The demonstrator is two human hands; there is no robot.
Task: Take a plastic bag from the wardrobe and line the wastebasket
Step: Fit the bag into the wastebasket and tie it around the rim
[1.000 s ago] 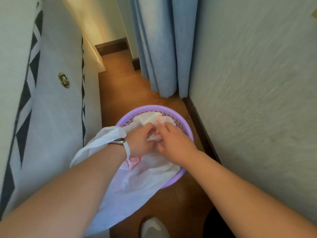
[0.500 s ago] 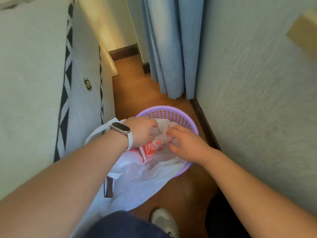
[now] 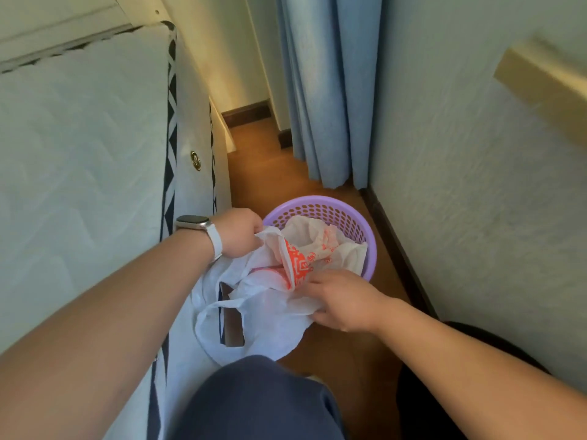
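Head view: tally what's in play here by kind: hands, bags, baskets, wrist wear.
Hands: 2, the left hand and the right hand, each gripping the bag
Plastic bag: 1, white with red print, partly in the basket
Wastebasket: 1, purple
Watch: 1, on the left wrist
Total: 5

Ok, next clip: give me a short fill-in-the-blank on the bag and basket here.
1. The perforated wastebasket is coloured ____.
2. The plastic bag is white with ____ printing.
3. The smartwatch sits on the wrist of the ____ hand.
4. The right hand grips the bag at the basket's ____ rim.

Missing words: purple; red; left; near
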